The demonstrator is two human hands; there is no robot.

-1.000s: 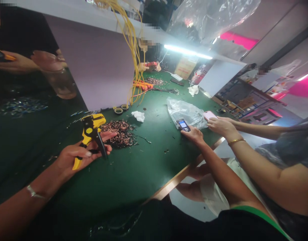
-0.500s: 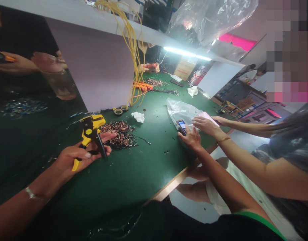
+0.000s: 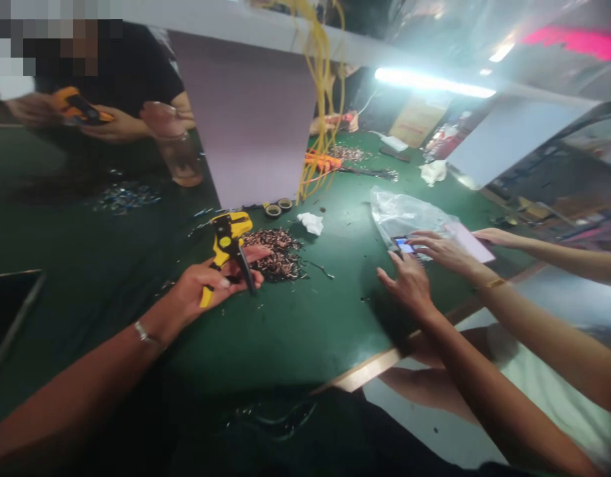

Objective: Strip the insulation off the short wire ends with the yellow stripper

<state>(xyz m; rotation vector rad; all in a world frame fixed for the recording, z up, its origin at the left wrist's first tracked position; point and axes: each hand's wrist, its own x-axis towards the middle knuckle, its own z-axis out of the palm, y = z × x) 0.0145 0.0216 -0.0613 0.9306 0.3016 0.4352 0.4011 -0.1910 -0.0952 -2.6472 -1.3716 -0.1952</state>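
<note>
We see a heap of short copper and black wire bits (image 3: 278, 257) on the green tabletop (image 3: 295, 338), so we think a good lot is done. One loose wire (image 3: 322, 269) lies apart, just right of the heap. Yellow wires (image 3: 319, 73) hang from the shelf (image 3: 246, 26). We cannot tell how much is left. The wire stripper (image 3: 230, 242) is up in front of the heap, and we spot no wire in its head.

Our left arm (image 3: 107, 371) comes in from the low left corner. The left hand (image 3: 206, 281) is palm up, its thumb curled over the stripper's handle to hold it, with some fingers poking out toward the heap. Our right arm (image 3: 497, 391) reaches in from the low right. The right hand (image 3: 409, 285) is palm down with its fingers spread and thumb out. Its fingertips are by the small phone (image 3: 403, 244), not wrapped around it. A co-worker's hand (image 3: 447, 253) reaches there too, near the plastic bag (image 3: 385, 211).
</note>
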